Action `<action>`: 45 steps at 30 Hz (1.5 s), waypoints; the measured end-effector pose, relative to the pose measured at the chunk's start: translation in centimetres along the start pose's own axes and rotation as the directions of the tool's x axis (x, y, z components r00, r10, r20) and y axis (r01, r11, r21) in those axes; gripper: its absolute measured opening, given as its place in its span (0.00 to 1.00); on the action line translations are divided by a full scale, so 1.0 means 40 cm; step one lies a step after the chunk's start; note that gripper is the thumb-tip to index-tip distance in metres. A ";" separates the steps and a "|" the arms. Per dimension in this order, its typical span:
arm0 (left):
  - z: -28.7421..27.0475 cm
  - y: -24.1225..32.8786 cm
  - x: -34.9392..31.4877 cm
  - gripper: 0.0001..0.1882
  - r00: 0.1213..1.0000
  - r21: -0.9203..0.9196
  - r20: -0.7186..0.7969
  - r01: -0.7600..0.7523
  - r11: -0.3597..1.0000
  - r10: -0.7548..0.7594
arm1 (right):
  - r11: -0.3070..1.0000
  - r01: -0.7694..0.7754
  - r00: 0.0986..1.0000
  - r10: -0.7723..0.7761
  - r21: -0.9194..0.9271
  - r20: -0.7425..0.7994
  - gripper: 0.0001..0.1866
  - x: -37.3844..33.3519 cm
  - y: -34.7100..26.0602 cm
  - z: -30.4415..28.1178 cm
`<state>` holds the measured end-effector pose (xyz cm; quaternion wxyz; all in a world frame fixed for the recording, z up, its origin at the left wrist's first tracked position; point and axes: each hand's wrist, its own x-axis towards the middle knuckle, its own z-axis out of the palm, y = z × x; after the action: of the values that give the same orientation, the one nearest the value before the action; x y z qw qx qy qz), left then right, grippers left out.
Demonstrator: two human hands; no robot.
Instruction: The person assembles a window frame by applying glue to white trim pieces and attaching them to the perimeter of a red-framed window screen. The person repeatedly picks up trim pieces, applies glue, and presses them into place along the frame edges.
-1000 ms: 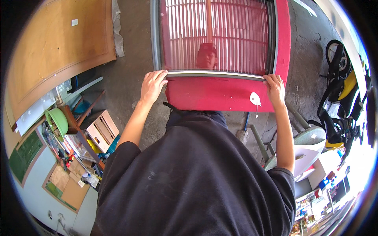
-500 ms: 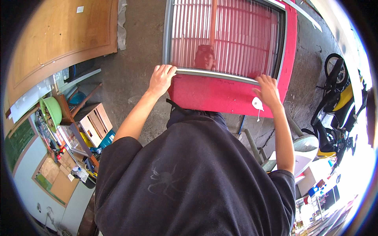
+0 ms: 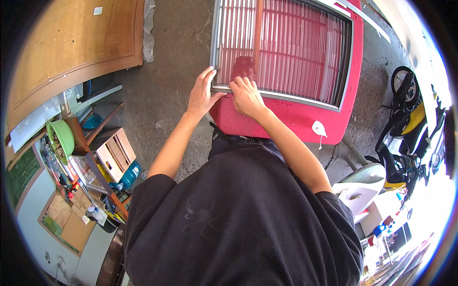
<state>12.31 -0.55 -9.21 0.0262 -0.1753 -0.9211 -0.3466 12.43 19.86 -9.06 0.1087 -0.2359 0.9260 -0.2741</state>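
A framed glass window panel (image 3: pixel 286 52) with a grey metal frame lies on a red tabletop (image 3: pixel 291 112). Through or on its glass show ribbed stripes and a reflection. At the panel's near left corner is my left hand (image 3: pixel 200 95), fingers stretched along the side of the frame and thumb spread apart toward the near edge. Just to its right, my right hand (image 3: pixel 248 99) bends its fingers over the near edge of the frame, fingertips at the glass border. A small white tag-like piece (image 3: pixel 318 128) with a string lies on the red surface by the near right.
A large wooden panel (image 3: pixel 90 38) stands at the far left. Below it are a green basin (image 3: pixel 62 138), a wooden crate (image 3: pixel 113 152) and cluttered shelves. A round-topped stool (image 3: pixel 365 176) stands near right; a black and yellow motorbike (image 3: pixel 405 128) is farther right.
My right hand has slid left along the near edge, from the right corner to beside my left hand. My left thumb has spread. The window panel and tabletop appear shifted slightly right in view.
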 end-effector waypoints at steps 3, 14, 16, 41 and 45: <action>0.009 -0.009 -0.018 0.45 0.999 -0.012 -0.035 0.019 1.000 -0.019 | 0.998 -0.007 1.000 0.007 0.060 0.012 0.14 0.039 -0.040 0.022; 0.012 0.007 -0.020 0.28 0.975 0.295 0.149 -0.205 0.933 0.167 | 0.988 -0.059 0.993 0.072 -0.141 0.090 0.10 -0.031 0.029 -0.053; 0.020 0.004 -0.011 0.20 0.959 0.243 0.215 -0.234 0.941 0.183 | 0.985 -0.112 0.991 0.121 -0.131 0.061 0.09 -0.122 0.130 -0.122; 0.022 0.013 0.007 0.12 0.977 0.375 0.190 -0.163 0.913 0.097 | 0.933 -0.244 0.966 0.209 -0.263 -0.153 0.10 -0.537 0.511 -0.358; 0.022 0.017 0.009 0.13 0.977 0.382 0.200 -0.150 0.912 0.077 | 0.940 -0.256 0.967 0.246 -0.224 -0.073 0.12 -0.524 0.519 -0.366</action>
<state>12.28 0.60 -9.38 -0.0027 -0.2504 -0.9587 -0.1345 17.90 52.26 -7.06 0.0943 -0.1209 0.9762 -0.1531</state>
